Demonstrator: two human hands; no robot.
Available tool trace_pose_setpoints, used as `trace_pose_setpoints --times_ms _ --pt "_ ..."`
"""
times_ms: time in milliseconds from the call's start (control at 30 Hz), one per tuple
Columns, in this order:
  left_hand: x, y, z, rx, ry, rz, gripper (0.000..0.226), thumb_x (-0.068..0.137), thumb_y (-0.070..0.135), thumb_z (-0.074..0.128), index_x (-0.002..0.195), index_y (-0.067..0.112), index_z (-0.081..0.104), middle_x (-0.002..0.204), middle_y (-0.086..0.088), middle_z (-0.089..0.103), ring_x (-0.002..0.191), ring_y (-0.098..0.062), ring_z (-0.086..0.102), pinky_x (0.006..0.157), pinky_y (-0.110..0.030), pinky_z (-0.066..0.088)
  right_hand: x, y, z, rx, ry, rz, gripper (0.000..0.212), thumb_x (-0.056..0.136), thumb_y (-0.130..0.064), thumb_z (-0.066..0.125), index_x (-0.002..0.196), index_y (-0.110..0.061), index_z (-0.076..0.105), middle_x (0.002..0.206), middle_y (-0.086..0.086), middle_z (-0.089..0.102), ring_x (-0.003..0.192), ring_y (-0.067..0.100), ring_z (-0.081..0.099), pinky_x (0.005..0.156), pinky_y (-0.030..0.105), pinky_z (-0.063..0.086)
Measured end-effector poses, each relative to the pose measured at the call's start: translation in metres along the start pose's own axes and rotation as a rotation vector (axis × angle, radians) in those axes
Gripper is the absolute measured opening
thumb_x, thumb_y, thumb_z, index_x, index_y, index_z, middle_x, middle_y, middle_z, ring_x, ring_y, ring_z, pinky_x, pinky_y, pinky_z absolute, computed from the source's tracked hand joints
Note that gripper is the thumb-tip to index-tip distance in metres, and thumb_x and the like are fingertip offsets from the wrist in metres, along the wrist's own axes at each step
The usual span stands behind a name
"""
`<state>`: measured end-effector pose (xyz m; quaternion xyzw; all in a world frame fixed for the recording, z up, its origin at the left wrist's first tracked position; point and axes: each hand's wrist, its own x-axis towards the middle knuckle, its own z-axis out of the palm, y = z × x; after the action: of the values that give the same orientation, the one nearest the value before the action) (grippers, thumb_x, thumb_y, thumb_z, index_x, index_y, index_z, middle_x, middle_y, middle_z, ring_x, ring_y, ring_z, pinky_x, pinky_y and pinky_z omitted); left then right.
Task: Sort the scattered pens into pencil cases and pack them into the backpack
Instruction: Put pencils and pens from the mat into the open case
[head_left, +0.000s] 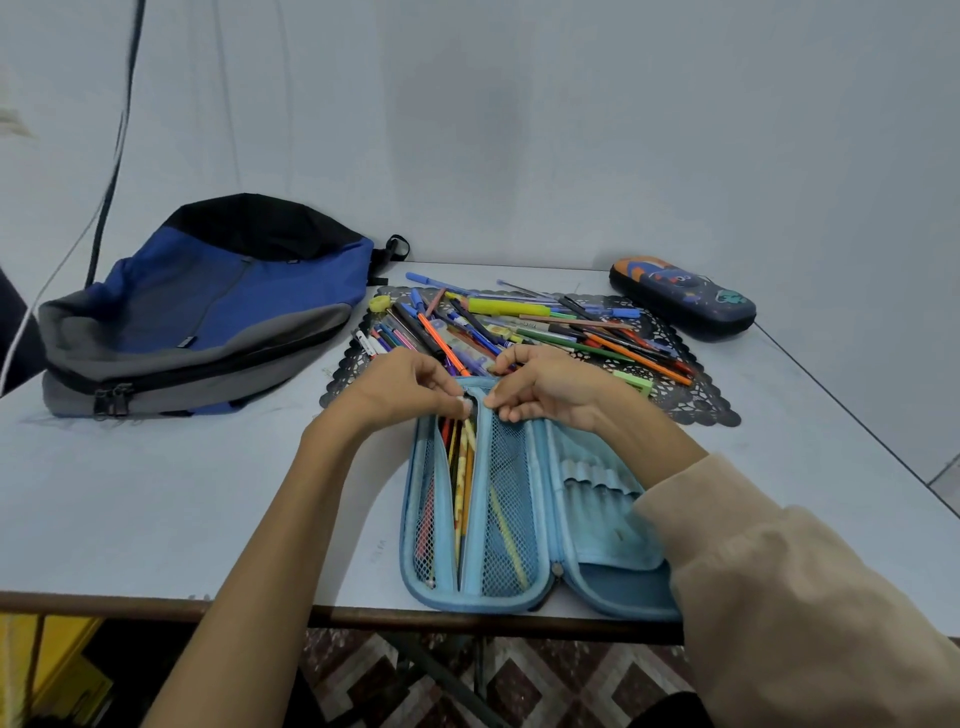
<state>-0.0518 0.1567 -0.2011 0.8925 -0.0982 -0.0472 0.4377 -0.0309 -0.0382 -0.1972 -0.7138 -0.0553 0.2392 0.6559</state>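
At the near edge of the table (156, 493), I am watching both hands working over the open light-blue pencil case (519, 499). The left hand (410, 387) is pinching a pencil (470, 434) lying in its mesh pocket, and the right hand (545, 389) is pinching the fabric divider's rim. Just beyond, loose pens (519, 327) are lying heaped on a black lacy mat (696, 400). A blue-grey fabric backpack (208, 306) is sitting to the left, and a dark hard-shell case (683, 299) far right.

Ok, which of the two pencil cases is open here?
The light blue pencil case at the near edge, spread flat with pens inside; the dark patterned case far right is closed.
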Motion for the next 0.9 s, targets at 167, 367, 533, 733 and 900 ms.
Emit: trace_pose_setpoints --times_ms 167,367,533,733,900 --pt "0.0 -0.001 0.001 0.031 -0.029 0.025 0.017 0.075 0.014 0.083 0.09 0.018 0.078 0.07 0.007 0.07 0.063 0.002 0.059 0.076 -0.02 0.046 0.0 0.001 -0.001 0.005 -0.002 0.002 0.039 0.077 0.02 0.062 0.089 -0.013 0.045 0.061 0.012 0.061 0.044 0.017 0.059 0.041 0.018 0.048" --pt "0.0 -0.006 0.014 0.124 0.223 0.059 0.032 0.065 0.033 0.088 0.084 0.027 0.063 0.068 0.011 0.072 0.057 0.007 0.057 0.064 -0.022 0.045 -0.001 0.001 -0.002 0.004 -0.028 -0.01 0.037 0.079 0.018 0.062 0.088 -0.013 0.044 0.06 0.01 0.063 0.045 0.015 0.06 0.042 0.017 0.048" --pt "-0.001 -0.001 0.011 0.206 0.105 0.089 0.016 0.071 0.036 0.084 0.075 0.03 0.07 0.068 0.013 0.068 0.058 0.005 0.056 0.064 -0.024 0.045 0.0 0.002 -0.003 0.013 -0.04 -0.013 0.037 0.078 0.017 0.063 0.089 -0.013 0.045 0.062 0.01 0.063 0.046 0.015 0.06 0.042 0.016 0.048" --pt "0.0 -0.002 0.012 0.241 -0.041 0.131 0.018 0.081 0.022 0.078 0.083 0.038 0.071 0.098 0.002 0.058 0.087 -0.012 0.05 0.083 -0.029 0.042 -0.001 0.002 -0.003 0.003 -0.051 -0.017 0.035 0.079 0.016 0.064 0.087 -0.013 0.045 0.062 0.009 0.062 0.046 0.014 0.06 0.043 0.016 0.049" --pt "-0.006 0.0 0.007 0.15 -0.035 0.133 0.021 0.078 0.022 0.08 0.078 0.04 0.07 0.099 -0.009 0.06 0.09 -0.024 0.054 0.081 -0.035 0.043 -0.001 0.003 -0.004 -0.006 -0.052 -0.025 0.035 0.079 0.015 0.064 0.086 -0.013 0.046 0.063 0.01 0.062 0.047 0.014 0.06 0.043 0.016 0.048"
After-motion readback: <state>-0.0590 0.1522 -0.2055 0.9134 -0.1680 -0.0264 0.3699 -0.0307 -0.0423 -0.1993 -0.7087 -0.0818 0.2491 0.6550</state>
